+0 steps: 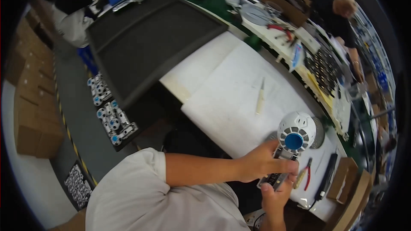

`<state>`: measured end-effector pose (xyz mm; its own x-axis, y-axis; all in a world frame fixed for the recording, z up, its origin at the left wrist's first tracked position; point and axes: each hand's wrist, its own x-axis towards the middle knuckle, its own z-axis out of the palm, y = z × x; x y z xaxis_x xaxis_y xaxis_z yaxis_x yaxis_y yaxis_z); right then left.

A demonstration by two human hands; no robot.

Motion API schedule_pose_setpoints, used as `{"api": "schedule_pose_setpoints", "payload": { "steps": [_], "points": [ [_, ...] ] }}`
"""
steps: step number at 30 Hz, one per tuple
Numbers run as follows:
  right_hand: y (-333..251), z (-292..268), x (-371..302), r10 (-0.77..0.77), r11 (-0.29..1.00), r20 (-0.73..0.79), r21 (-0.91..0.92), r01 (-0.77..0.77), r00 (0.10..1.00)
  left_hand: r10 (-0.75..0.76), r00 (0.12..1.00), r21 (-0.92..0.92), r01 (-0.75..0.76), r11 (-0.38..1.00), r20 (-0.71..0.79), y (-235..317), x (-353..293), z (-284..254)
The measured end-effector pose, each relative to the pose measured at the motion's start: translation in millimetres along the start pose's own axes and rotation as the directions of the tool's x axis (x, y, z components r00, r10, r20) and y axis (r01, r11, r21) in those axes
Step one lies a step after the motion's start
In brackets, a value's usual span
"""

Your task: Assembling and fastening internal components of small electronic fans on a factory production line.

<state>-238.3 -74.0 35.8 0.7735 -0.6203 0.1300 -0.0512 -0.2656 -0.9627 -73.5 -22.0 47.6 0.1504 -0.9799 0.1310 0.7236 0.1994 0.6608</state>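
A white ball-headed device (298, 125), with a blue round disc ringed by dark segments, is held over the near right part of the white-covered table (227, 87). Below its head is a narrow grey and black body. My left hand (263, 162) is closed around this body just under the head, fingers wrapped across it. From below, my right hand (277, 194) grips the body's lower end, with the thumb against its side. Beyond the device lies a pale-handled knife (260, 99). Red-handled pliers (308, 175) rest close to my hands on the right.
A large dark mat or panel (150, 34) lies at the far left of the table. Similar devices are laid out on a tray (112, 122) to the left. A black bar-shaped tool (327, 177) and an open carton (343, 179) stand at right. Two other people work farther away.
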Motion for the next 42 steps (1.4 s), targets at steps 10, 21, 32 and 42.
{"api": "schedule_pose_setpoints", "payload": {
  "steps": [10, 21, 32, 42],
  "points": [
    [7.4, 4.4, 1.3, 0.181, 0.983, 0.05, -0.051, -0.178, 0.982, 0.025, 0.998, -0.174, -0.014, 0.985, 0.06, 5.5, -12.0, -9.3],
    [4.3, 30.0, 9.0, 0.305, 0.84, 0.375, 0.327, -0.433, 0.875, 0.092, 0.962, -0.361, 0.006, 0.933, 0.256, 18.4, -23.0, -26.4],
    [-7.7, 64.1, 30.2, 0.12, 0.853, -0.013, 0.514, -0.096, 0.993, -0.071, 0.981, 0.303, 0.124, 0.945, -0.18, 18.4, -49.2, -28.0],
    [24.8, -7.1, -8.1, -0.518, 0.814, -0.097, -0.361, 0.455, 0.85, 0.474, 0.679, 0.762, 0.2, 0.616, -0.561, 241.4, -12.8, -133.5]
  ]
}}
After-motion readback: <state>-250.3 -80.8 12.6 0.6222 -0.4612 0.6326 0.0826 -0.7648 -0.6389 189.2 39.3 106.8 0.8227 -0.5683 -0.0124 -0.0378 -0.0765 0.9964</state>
